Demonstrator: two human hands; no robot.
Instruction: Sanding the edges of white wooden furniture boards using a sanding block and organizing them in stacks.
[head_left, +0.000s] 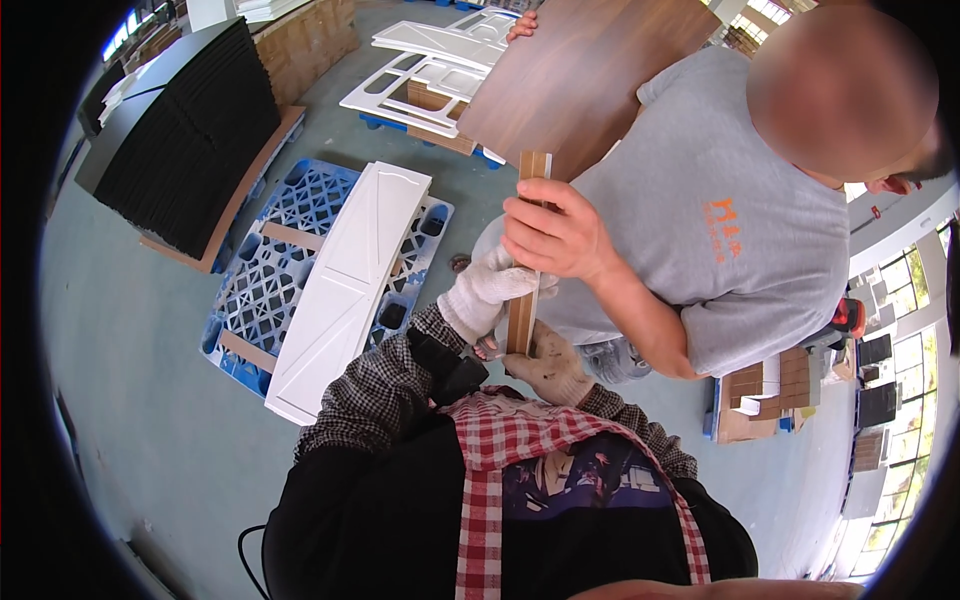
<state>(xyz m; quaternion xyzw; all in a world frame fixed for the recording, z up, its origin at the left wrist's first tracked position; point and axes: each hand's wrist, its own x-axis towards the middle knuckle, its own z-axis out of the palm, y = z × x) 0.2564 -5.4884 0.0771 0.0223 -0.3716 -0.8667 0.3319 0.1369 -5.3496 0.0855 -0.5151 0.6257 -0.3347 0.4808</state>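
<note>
A narrow bundle of brown and tan wooden strips (pixel 523 318) stands out in front of my chest, pointing away from me. My left hand (pixel 482 295), in a white knit glove, is closed round its middle from the left side. At the near end, my right hand (pixel 553 372), in a soiled pale glove, grips the strips from the right. A co-worker's bare hand (pixel 560 232) holds the far end of the same bundle. The co-worker's other hand (pixel 521 26) rests at the edge of a large dark brown wood panel (pixel 590 75).
A white panel (pixel 350 285) lies across a blue plastic pallet (pixel 320 180) at the left. Farther left stands a tall stack of black boards (pixel 190 140). White frame panels (pixel 440 80) are piled at the back. Cardboard boxes (pixel 755 395) stand at the right. The co-worker (pixel 700 200) stands close ahead.
</note>
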